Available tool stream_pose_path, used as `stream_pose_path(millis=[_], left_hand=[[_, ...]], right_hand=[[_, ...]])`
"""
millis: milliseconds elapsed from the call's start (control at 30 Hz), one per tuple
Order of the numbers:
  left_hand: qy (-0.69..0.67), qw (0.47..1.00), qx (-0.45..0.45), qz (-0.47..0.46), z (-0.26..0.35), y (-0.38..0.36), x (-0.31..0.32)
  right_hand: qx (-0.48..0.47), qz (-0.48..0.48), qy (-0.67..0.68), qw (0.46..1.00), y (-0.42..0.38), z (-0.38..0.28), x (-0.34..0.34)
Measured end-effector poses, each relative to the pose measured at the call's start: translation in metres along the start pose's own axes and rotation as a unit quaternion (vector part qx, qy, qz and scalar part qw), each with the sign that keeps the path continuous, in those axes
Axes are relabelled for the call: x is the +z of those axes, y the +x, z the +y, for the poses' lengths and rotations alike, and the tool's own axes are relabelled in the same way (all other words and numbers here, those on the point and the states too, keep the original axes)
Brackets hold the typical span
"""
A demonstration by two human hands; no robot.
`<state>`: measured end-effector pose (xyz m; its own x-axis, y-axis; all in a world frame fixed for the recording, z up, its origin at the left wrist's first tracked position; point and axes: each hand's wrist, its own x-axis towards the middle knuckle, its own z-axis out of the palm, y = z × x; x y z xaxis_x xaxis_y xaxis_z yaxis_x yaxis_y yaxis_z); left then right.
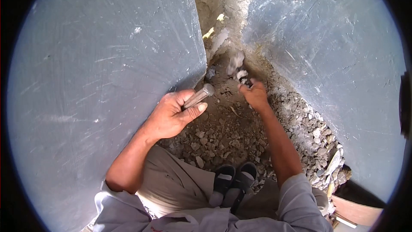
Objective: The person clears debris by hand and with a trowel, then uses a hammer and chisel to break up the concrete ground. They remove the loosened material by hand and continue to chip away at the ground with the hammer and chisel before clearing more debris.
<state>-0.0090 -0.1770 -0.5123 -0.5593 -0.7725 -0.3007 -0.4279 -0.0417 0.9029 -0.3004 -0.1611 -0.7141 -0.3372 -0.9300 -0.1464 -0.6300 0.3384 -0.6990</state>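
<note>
My left hand (pixel 176 114) is closed around a metal chisel (pixel 198 96), its flat round end pointing up and to the right. To the right and a little higher, my right hand (pixel 255 94) grips a dark handle. Beyond its fingers a pale, blurred tool head (pixel 236 62) shows in front of the broken corner between the walls. The two hands are apart, and the chisel and the blurred tool do not touch. The chisel's lower part is hidden in my left hand.
Grey panels stand at left (pixel 107 51) and right (pixel 322 38). Rubble (pixel 214 144) covers the ground. A trowel (pixel 332 163) lies at lower right, near a reddish-brown curved container (pixel 356 210). My sandalled feet (pixel 234 178) are at bottom centre.
</note>
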Motion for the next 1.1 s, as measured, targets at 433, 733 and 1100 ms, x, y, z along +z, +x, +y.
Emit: stream_pose_path(millis=[433,733,1100], left_hand=[[-0.078,0.995,0.056,0.028,-0.004,-0.007,-0.002],[-0.092,0.993,0.069,0.034,0.003,-0.018,-0.003],[-0.094,0.994,0.045,0.024,-0.002,-0.019,-0.006]], right_hand=[[-0.019,-0.186,-0.117,0.975,0.026,0.048,0.080],[-0.126,0.076,0.151,0.977,-0.022,-0.077,-0.069],[0.011,-0.159,-0.044,0.986,0.010,0.034,0.057]])
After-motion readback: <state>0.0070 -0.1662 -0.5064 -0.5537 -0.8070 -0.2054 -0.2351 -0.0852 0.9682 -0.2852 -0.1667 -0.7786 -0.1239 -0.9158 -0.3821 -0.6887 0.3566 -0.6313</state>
